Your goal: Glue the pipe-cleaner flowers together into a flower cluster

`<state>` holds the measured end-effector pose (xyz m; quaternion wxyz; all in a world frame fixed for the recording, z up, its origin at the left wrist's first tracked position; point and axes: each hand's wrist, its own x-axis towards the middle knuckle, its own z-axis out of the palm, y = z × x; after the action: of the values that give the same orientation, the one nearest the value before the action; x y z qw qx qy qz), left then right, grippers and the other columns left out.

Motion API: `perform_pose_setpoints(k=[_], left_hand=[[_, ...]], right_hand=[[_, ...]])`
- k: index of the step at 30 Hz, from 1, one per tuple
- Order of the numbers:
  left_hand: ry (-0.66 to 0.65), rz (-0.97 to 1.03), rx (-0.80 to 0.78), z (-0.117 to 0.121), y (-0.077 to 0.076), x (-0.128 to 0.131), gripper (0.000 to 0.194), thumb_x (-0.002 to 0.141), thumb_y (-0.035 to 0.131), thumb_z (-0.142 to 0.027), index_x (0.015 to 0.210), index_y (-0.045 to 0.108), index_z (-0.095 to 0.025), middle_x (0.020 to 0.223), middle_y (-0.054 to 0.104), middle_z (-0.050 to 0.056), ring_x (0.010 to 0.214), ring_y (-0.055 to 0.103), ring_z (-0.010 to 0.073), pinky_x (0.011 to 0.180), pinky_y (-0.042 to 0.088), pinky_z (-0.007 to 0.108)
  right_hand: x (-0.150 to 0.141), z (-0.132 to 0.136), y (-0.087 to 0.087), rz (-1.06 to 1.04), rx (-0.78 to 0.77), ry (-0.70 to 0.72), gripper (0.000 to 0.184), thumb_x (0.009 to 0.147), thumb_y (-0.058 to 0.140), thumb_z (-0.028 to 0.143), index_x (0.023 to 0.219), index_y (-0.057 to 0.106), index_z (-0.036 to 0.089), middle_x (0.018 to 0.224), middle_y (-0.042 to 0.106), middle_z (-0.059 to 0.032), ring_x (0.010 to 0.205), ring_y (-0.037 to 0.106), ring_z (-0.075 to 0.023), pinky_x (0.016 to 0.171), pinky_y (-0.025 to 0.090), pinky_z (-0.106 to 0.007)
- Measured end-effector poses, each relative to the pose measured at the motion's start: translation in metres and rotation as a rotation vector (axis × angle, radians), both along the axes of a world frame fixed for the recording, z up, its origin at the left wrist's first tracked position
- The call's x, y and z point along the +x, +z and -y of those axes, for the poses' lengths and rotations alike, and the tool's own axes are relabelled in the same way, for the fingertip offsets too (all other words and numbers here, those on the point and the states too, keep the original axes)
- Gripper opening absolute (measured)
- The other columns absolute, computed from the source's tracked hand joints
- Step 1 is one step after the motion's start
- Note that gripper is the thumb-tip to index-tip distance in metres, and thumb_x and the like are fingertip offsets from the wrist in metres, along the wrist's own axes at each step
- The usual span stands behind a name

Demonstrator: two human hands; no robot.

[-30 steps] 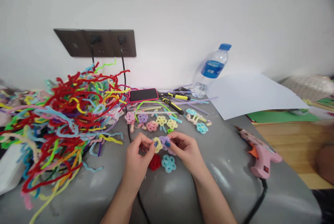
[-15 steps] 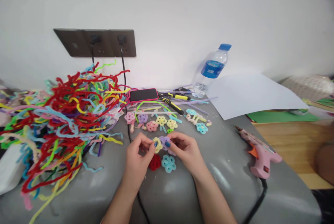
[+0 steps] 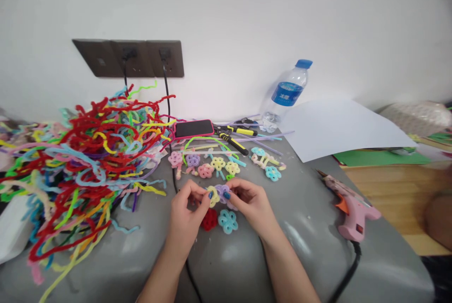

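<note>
Between thumb and fingers, my left hand [image 3: 190,204] pinches a yellow pipe-cleaner flower [image 3: 212,196]. My right hand [image 3: 249,199] is closed on a purple pipe-cleaner flower [image 3: 222,192] pressed against the yellow one. Whether the two are joined I cannot tell. A bit of pink fuzzy stem shows beneath the purple flower, partly hidden by my right thumb. Just below my hands lie a red flower [image 3: 209,219], half covered by my left hand, and a light blue flower [image 3: 228,221]. Beyond my fingers sit several more flowers, among them a pink one [image 3: 205,170] and a yellow one [image 3: 218,164].
A large tangle of pipe cleaners [image 3: 95,157] covers the left side. Behind the flowers are a phone [image 3: 194,128], yellow-black pliers [image 3: 233,143] and a tilted water bottle [image 3: 286,93]. White paper [image 3: 339,128] and a pink glue gun [image 3: 349,208] with its cord lie right.
</note>
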<state>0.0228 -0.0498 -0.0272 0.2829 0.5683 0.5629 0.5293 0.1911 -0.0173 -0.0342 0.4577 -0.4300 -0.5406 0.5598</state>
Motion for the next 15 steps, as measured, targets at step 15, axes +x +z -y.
perform_pose_setpoints(k=[15], left_hand=[[-0.008, 0.004, 0.012, 0.0012, 0.002, 0.0001, 0.011, 0.083, 0.061, -0.021, 0.073, 0.057, -0.019, 0.063, 0.058, -0.005, 0.058, 0.056, 0.009, 0.055, 0.044, 0.017]], right_hand=[[0.0, 0.0004, 0.0013, -0.021, -0.004, 0.009, 0.025, 0.078, 0.077, 0.042, 0.081, 0.071, 0.017, 0.066, 0.061, -0.0009, 0.055, 0.049, -0.0121, 0.052, 0.039, -0.025]])
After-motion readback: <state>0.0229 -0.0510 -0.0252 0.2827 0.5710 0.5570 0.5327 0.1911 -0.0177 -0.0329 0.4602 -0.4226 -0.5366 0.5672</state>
